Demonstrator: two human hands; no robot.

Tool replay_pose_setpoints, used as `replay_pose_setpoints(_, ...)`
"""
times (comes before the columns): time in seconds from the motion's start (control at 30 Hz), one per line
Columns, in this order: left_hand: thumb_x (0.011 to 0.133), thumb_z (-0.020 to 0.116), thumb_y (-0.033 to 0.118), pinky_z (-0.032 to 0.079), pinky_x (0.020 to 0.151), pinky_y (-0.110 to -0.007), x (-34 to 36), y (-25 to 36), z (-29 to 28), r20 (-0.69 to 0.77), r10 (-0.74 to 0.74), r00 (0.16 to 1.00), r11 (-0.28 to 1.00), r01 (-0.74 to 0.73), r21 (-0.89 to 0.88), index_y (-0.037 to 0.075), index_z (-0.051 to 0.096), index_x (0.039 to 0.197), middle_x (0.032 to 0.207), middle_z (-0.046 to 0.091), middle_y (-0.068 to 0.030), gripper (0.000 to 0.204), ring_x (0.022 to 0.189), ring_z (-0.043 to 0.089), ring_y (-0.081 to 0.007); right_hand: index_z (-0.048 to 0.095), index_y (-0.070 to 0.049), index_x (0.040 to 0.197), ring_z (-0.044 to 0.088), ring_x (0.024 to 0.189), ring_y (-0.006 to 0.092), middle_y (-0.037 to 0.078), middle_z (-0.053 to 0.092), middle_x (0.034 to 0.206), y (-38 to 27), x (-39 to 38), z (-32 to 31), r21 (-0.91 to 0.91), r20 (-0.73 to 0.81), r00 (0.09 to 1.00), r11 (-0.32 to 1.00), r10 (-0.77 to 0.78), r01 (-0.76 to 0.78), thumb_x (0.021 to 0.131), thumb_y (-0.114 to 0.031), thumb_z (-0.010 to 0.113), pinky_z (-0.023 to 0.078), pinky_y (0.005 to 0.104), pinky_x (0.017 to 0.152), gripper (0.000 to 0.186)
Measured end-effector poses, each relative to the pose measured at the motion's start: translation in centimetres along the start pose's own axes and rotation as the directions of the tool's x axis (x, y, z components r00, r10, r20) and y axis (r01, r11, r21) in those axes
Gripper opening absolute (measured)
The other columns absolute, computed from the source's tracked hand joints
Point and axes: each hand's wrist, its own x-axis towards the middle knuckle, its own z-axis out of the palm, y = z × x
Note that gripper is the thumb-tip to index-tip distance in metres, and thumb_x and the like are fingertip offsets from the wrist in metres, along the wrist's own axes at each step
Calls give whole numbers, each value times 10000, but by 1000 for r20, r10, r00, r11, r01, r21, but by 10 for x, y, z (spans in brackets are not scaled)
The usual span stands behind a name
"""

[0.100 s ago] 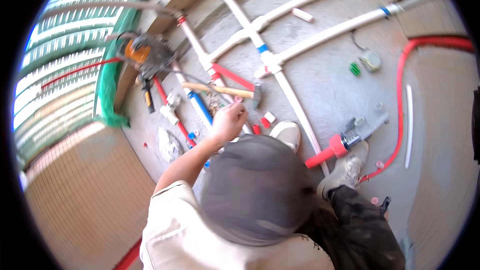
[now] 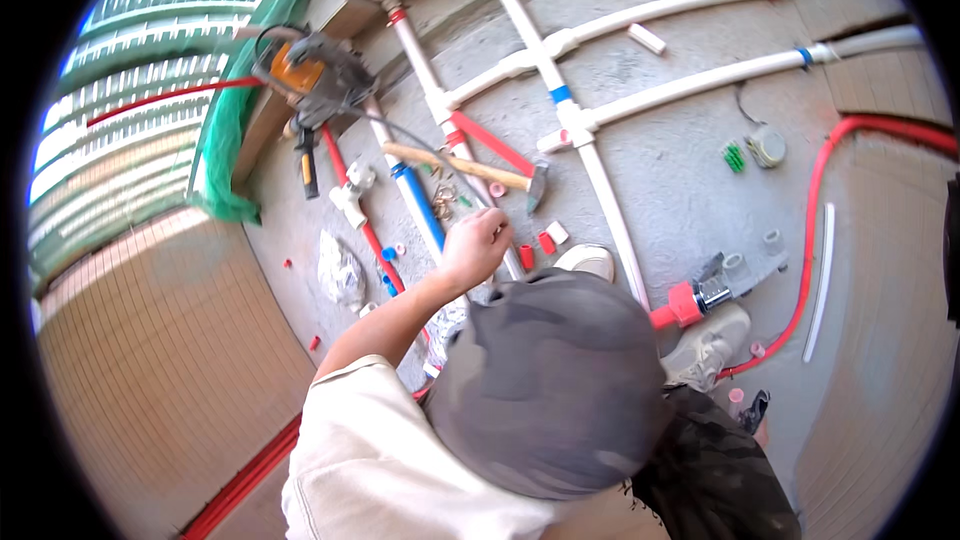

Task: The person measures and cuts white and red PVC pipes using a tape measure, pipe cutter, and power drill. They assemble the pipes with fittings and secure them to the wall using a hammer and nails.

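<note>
My left hand [image 2: 478, 245] reaches in from the left. Its fingers are curled closed, and I cannot make out anything inside them. Just beyond it, a wooden-handled hammer [image 2: 465, 168] lies across white pipes near a blue-wrapped pipe [image 2: 422, 205]. Red and white pipe pieces [image 2: 528, 256] lie to the hand's right. A small patch of my right hand [image 2: 763, 434] shows at the lower right beside a black object [image 2: 755, 412]; its fingers are hidden. A camouflage cap [image 2: 555, 380] covers the lower middle of the view.
White pipes [image 2: 612, 202] cross the concrete floor. An orange and dark power tool [image 2: 318, 70] stands at the far left. A red tool with a metal collar [image 2: 690, 302] lies by my shoe [image 2: 708, 342]. A red hose [image 2: 806, 240] curves along the right, and a clear plastic bag [image 2: 340, 270] lies left.
The view has shifted, so the floor things appear farther right, and the cap hides more of the red tool's pipe. My left hand stays curled near the hammer.
</note>
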Motion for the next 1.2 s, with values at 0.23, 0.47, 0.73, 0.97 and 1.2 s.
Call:
replay_pose_setpoints(0.23, 877, 658, 131, 521, 712, -435, -82, -68, 8, -254, -370, 894, 928, 343, -144, 10, 663, 909, 842, 660, -181, 125, 768, 657, -358, 650, 30, 1068, 688, 938, 349, 212, 702, 976, -32, 27, -42, -206, 63, 995, 975, -72, 83, 741, -263, 747, 528, 482, 865, 450)
replay_pose_setpoints(0.47, 782, 587, 20, 504, 722, -417, -225, -176, 15, -582, -747, 320, 587, 729, -352, -10, 659, 836, 821, 672, -185, 95, 773, 644, -338, 646, 24, 1078, 690, 936, 337, 202, 704, 974, -72, 50, -80, -396, 168, 979, 902, -111, 170, 727, -255, 767, 528, 471, 862, 464)
replay_pose_setpoints(0.73, 776, 574, -47, 468, 719, -411, -259, -104, 44, -573, -641, 510, 750, 577, -325, 7, 612, 940, 858, 558, -159, 177, 785, 574, -319, 642, 17, 1089, 691, 934, 324, 190, 706, 973, -102, 59, -100, -480, 175, 979, 858, -107, 180, 711, -245, 788, 528, 459, 857, 483)
replay_pose_setpoints(0.97, 753, 597, -66, 465, 639, -443, -274, -31, 94, -291, -507, 811, 837, 383, -392, 14, 613, 837, 811, 566, -156, 117, 724, 587, -359, 638, 10, 1099, 693, 932, 312, 180, 708, 971, -104, 59, -106, -436, 123, 984, 884, -126, 168, 697, -237, 807, 527, 449, 854, 501)
replay_pose_setpoints(1.2, 774, 608, -78, 476, 632, -412, -238, -52, 45, -438, -445, 781, 894, 354, -276, 10, 620, 855, 826, 589, -146, 120, 712, 604, -331, 635, 4, 1108, 694, 930, 300, 170, 710, 969, -92, 56, -104, -423, 119, 989, 896, -92, 134, 683, -229, 826, 527, 439, 850, 521)
